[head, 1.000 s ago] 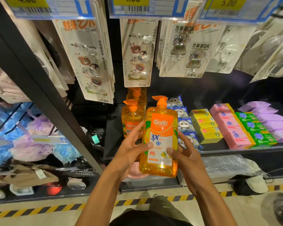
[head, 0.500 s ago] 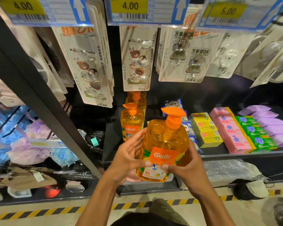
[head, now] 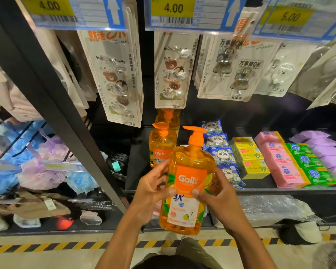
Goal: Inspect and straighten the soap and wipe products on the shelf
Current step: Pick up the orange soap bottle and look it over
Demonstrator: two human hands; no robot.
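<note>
We hold the orange soap bottle off the shelf, left hand and right hand clasping its sides. It has tipped back nearly upright, label readable again; inspection seems nearly complete, reshelving pending.

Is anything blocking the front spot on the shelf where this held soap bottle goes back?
Nothing visible. The held bottle, in the left hand and right hand, hides part of the shelf in front of the standing bottle; panda wipe packs lie beside it.
</note>
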